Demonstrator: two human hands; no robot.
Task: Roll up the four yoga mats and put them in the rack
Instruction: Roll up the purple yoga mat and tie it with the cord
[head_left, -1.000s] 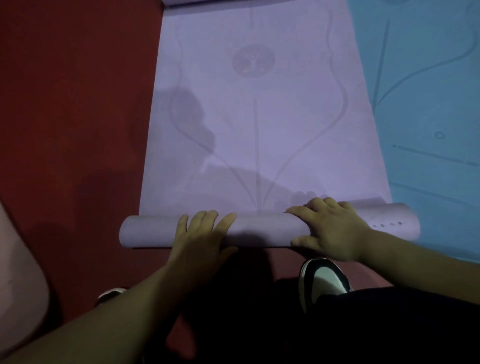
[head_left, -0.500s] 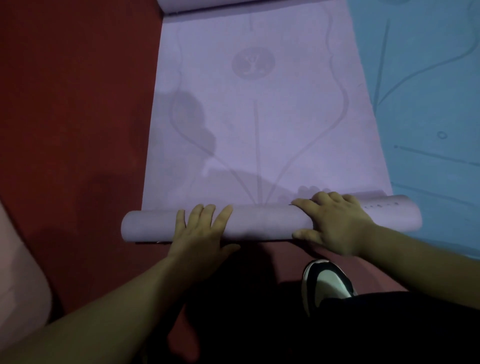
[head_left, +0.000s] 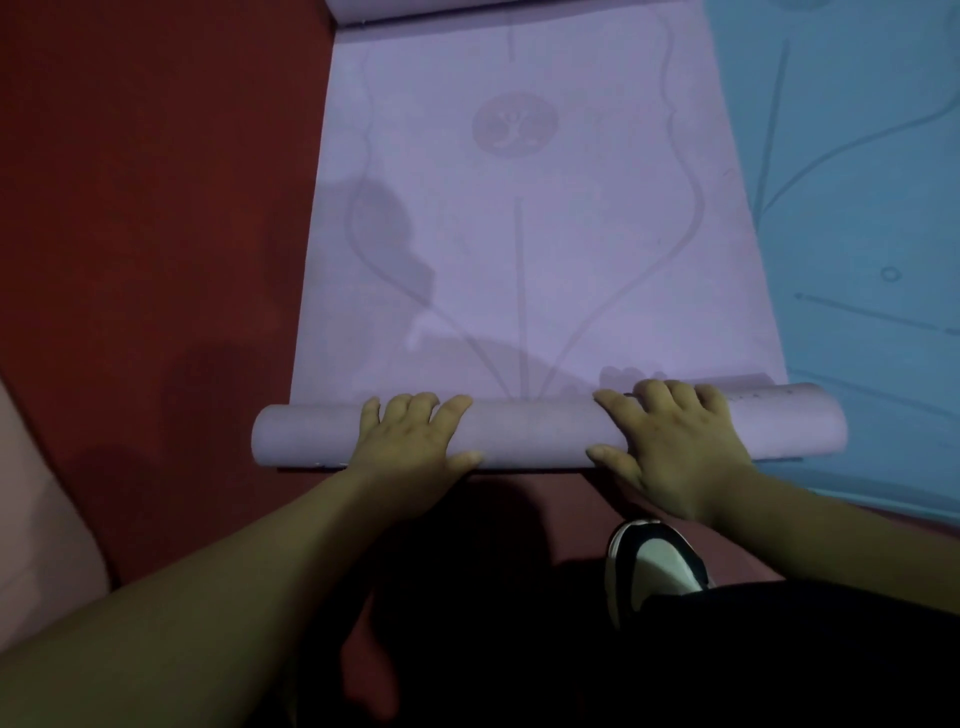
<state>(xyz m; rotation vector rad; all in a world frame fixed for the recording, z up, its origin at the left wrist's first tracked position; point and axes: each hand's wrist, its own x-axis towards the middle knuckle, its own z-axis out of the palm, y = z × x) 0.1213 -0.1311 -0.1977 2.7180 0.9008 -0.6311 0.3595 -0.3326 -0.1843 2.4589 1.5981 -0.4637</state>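
- Lower right of the frame: your black-and-white sneaker (head_left: 654, 566) stands on the dark red floor (head_left: 156, 208) just behind the roll, so you crouch close over the work.
- Lower middle: the purple foam yoga mat (head_left: 519, 260) is partly wound into a roll (head_left: 535, 431) lying crosswise.
- Your left hand (head_left: 415, 441) and right hand (head_left: 670, 447) rest spread on that roll, fingers draped over the top and thumbs against the near face. They press rather than clamp, set either side of the middle, probably to push it away evenly.
- Right: the roll's end overlaps the light blue yoga mat (head_left: 857, 182) lying flat alongside.
- Upper frame: the purple mat's flat stretch runs to a curled far end at the top edge; most looks unrolled.
- No rack is in view.
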